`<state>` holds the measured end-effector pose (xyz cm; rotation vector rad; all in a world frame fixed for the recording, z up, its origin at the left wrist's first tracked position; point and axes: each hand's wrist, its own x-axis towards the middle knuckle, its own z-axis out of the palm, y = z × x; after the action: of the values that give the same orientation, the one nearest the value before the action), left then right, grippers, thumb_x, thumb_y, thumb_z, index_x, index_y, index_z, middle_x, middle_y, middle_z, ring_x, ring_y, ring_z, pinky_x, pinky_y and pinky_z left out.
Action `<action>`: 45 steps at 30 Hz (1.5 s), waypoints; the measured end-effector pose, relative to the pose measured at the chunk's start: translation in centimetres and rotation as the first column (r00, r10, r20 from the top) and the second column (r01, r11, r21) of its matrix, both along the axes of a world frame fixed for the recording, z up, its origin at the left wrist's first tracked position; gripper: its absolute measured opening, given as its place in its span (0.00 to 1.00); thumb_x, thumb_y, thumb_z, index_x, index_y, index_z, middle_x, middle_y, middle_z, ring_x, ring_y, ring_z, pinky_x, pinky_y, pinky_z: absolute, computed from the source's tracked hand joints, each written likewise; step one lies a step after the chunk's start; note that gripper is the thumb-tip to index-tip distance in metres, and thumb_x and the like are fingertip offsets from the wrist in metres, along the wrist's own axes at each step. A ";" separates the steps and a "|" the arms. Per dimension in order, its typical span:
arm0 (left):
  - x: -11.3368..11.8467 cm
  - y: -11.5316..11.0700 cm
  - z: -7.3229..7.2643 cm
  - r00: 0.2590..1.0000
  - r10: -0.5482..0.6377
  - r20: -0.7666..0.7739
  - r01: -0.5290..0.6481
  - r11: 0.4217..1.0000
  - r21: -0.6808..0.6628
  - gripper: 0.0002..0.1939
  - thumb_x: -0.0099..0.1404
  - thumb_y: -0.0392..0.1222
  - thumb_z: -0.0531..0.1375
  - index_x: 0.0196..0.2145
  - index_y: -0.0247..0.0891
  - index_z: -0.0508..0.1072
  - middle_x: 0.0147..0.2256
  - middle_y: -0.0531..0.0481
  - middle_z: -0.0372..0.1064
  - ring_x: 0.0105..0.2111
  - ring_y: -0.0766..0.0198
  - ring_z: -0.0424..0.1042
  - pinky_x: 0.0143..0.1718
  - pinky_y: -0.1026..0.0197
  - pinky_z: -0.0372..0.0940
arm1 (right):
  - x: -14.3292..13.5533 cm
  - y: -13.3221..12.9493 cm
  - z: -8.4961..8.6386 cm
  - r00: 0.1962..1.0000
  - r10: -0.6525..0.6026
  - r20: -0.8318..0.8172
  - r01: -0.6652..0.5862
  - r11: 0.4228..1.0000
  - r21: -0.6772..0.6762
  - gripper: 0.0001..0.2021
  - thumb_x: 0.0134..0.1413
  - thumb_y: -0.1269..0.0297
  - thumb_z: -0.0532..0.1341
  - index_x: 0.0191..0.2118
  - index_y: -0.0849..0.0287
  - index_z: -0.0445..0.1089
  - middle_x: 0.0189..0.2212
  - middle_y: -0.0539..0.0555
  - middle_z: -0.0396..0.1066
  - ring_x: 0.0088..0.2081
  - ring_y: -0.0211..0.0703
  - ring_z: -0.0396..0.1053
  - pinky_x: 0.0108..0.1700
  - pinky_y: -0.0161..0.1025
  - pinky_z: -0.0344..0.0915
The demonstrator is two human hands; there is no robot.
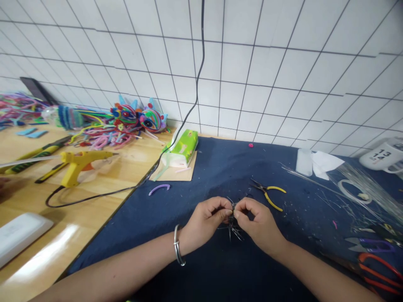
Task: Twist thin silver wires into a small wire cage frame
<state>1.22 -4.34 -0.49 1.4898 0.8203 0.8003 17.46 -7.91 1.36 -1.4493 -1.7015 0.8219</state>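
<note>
A small spiky bundle of thin dark and silvery wires [233,231] is between my two hands, above the dark blue cloth [217,167]. My left hand [206,220] pinches it from the left with thumb and forefinger. From the right, my right hand [258,220] pinches the same bundle, its fingertips almost meeting the left ones. The fingertips hide the middle of the bundle, while loose wire ends stick out above and below. Just beyond my right hand lie pliers [267,192] with yellow handles, their jaws pointing left.
A yellow glue gun [74,165] with a black cord stands on the wooden table at left, near colourful pipe-cleaner figures [138,115]. A green tissue pack [184,147] sits at the back. At right are loose wires [367,186], purple snips [371,244], red-handled scissors [379,268] and a mug [382,155].
</note>
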 end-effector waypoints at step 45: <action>-2.2 0.9 3.7 0.963 0.229 0.143 -0.270 0.843 0.466 0.04 0.63 0.35 0.55 0.29 0.36 0.64 0.30 0.50 0.58 0.33 0.65 0.60 0.37 0.61 0.56 | -1.3 -0.4 0.5 0.885 0.081 0.459 -0.215 0.945 0.248 0.03 0.49 0.72 0.59 0.30 0.60 0.63 0.26 0.50 0.64 0.32 0.41 0.60 0.36 0.39 0.55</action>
<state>-0.96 -3.44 3.24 1.7911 0.7975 1.3306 16.14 -8.36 1.81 -1.3765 -2.1951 0.2975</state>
